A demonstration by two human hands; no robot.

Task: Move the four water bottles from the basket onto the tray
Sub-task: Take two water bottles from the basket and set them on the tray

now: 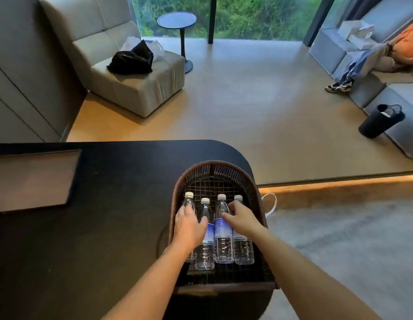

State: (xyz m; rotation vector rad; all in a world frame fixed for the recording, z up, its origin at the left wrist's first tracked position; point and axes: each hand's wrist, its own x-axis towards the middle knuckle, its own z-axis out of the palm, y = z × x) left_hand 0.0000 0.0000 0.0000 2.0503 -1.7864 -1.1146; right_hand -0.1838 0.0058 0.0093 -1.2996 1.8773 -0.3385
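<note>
Our left hand (pixel 189 224) and right hand (pixel 241 218) lie loosely over four clear blue-labelled plastic water bottles (pixel 222 239) flat inside brown woven wicker basket (pixel 251 181); firm clasp unclear.

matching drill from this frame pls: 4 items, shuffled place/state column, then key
Items:
1. tray
2. basket
3. left hand
4. right hand

Places/states:
A. on the leftmost bottle
B. bare, on the far left of the table
C. over the two rightmost bottles
D. holds all four bottles, lying side by side

Pairs: 1-B, 2-D, 3-A, 4-C
</note>
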